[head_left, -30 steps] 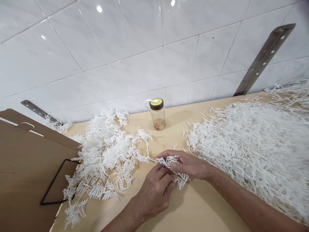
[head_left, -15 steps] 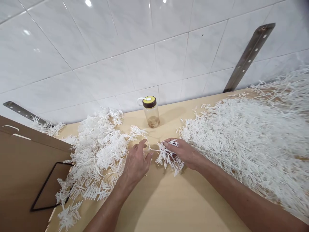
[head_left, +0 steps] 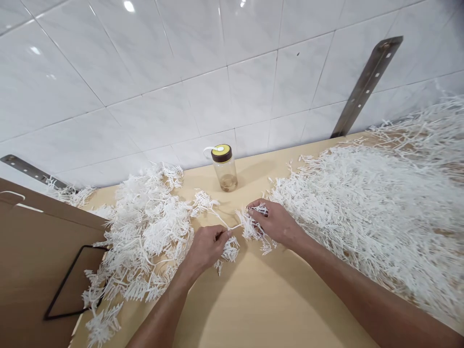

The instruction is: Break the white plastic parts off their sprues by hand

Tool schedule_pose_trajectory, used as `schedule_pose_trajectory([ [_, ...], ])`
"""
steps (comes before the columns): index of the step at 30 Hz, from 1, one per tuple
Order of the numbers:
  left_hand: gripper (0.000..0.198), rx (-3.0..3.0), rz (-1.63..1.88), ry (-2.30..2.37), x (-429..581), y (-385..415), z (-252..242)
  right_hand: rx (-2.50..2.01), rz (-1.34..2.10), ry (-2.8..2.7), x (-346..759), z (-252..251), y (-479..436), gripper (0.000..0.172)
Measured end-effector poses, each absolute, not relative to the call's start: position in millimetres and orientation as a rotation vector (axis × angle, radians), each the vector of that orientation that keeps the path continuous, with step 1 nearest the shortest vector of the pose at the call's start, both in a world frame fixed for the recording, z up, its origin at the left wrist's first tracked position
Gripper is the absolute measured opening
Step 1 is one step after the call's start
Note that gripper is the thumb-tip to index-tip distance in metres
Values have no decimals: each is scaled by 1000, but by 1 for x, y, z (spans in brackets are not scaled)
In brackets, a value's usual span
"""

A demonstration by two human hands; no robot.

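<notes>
In the head view my left hand is closed, thumb and forefinger pinching the thin stem of a white branching plastic sprig. One feathery tip of it lies up and to the left, and another tuft hangs below my fingers. The stem runs right towards my right hand, which is closed around a small bunch of white plastic sprigs. Where the stem ends among that bunch is hidden. Both hands are just above the table.
A loose heap of white sprigs lies on the left, with a larger, denser pile on the right. Behind my hands stands a clear bottle with a yellow-and-brown lid. A cardboard box borders the left; a tiled wall rises behind.
My left hand has gone from open fingers to a pinch on the stem. A tuft now shows below it. The right hand keeps its bunch, nearly in place.
</notes>
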State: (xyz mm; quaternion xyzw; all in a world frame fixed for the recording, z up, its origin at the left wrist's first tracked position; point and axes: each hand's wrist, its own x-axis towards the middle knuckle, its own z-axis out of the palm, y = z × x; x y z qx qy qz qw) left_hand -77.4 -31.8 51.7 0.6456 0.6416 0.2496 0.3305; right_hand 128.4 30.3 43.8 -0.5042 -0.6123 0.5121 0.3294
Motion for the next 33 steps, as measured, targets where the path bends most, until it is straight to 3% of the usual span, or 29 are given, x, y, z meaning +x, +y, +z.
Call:
schedule_pose_trajectory([
  [4, 42, 1371, 709, 1559, -75, -29, 53, -1327, 1345, -1566, 128, 42, 29, 22],
  [11, 43, 940, 914, 1197, -83, -27, 50, -1069, 1680, -1222, 128, 38, 29, 44],
  [16, 30, 1284, 921, 1519, -83, -24, 42, -1389, 1088, -1690, 125, 27, 32, 20],
  [18, 26, 1472, 887, 1707, -80, -23, 40, -1406, 1018, -1750, 126, 25, 32, 18],
  [21, 27, 1435, 887, 1715, -75, -22, 42, -1283, 1257, -1640, 127, 25, 31, 25],
  [26, 36, 815, 1033, 1249, -70, -19, 50, -1048, 1543, -1291, 128, 29, 33, 38],
  [33, 38, 627, 1046, 914, -63, -25, 47, -960, 1593, -1174, 123, 24, 37, 42],
])
